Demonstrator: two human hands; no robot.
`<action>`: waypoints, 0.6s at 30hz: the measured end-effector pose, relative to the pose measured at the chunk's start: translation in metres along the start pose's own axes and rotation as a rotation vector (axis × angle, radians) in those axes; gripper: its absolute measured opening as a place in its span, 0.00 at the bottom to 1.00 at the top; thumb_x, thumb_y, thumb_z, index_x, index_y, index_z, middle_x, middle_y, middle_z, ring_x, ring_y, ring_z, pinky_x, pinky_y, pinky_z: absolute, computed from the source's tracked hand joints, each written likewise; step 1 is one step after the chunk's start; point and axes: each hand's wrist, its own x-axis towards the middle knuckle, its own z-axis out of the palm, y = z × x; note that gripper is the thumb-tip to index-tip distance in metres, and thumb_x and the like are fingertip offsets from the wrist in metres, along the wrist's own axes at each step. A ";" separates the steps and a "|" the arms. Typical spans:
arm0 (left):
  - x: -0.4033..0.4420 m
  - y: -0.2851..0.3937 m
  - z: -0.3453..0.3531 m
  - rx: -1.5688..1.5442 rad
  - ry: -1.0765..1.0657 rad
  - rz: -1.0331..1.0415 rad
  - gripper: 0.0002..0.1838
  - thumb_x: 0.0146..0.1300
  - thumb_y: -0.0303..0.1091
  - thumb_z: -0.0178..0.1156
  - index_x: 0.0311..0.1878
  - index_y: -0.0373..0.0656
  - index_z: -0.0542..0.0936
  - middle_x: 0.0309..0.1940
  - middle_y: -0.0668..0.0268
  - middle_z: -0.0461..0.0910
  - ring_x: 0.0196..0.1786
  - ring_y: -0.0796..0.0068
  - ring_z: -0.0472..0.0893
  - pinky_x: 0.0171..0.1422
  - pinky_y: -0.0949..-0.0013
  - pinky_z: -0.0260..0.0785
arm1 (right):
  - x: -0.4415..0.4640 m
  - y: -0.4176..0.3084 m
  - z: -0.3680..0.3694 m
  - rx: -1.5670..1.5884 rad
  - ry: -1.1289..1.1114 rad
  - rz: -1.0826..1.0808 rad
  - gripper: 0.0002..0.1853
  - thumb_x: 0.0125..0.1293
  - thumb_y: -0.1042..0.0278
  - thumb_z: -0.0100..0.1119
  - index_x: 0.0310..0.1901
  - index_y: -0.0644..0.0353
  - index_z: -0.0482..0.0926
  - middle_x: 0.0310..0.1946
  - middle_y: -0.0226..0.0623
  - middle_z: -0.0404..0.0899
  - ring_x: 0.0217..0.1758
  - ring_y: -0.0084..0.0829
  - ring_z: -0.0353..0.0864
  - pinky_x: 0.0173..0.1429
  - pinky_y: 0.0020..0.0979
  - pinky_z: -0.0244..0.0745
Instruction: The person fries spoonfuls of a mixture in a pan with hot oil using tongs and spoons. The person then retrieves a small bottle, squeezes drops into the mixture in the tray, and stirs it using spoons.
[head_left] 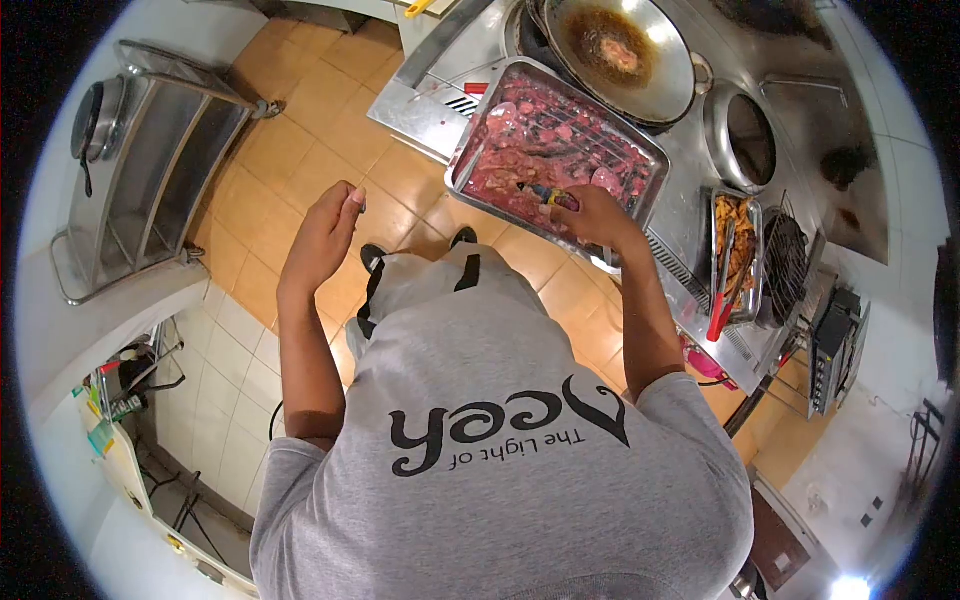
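Observation:
My right hand [595, 215] is closed on a small slim thing [552, 194] with a yellow, blue and dark pattern, its exact kind unclear. It is over the near edge of a metal tray [455, 170], which holds wet pinkish-red pieces [520, 140] that look like raw marinated meat. To the left, over the floor, my left hand [328, 238] is raised with its fingers pressed together and nothing visible in them. Behind the tray stands a large wok [680, 60] of brown oil, with a pale piece [620, 55] in it.
Right of the wok is a round metal pot [715, 125]. Nearer stand a smaller tray of browned pieces [735, 235], red-handled tongs [720, 312] across it, and a dark wire rack [787, 255]. A metal shelf unit [150, 160] with a pan [97, 120] is at the left.

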 end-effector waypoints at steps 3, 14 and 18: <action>-0.002 -0.003 0.001 -0.004 0.008 -0.006 0.18 0.70 0.43 0.43 0.32 0.35 0.68 0.25 0.58 0.70 0.30 0.66 0.70 0.38 0.66 0.63 | 0.002 0.003 0.001 -0.005 0.011 -0.008 0.22 0.56 0.46 0.59 0.33 0.62 0.78 0.26 0.49 0.77 0.31 0.43 0.77 0.39 0.40 0.70; -0.013 -0.003 -0.002 -0.049 0.019 -0.011 0.15 0.68 0.40 0.48 0.34 0.36 0.70 0.25 0.61 0.70 0.30 0.71 0.70 0.36 0.69 0.63 | -0.015 -0.022 -0.004 0.136 0.111 0.034 0.19 0.58 0.51 0.60 0.35 0.63 0.77 0.24 0.43 0.77 0.29 0.33 0.77 0.37 0.34 0.69; -0.027 0.002 -0.011 -0.179 0.024 0.000 0.10 0.65 0.35 0.54 0.40 0.38 0.73 0.28 0.69 0.72 0.31 0.81 0.69 0.36 0.76 0.63 | -0.018 -0.031 0.016 0.241 0.315 -0.175 0.15 0.58 0.60 0.62 0.40 0.62 0.77 0.28 0.39 0.78 0.32 0.27 0.76 0.37 0.31 0.69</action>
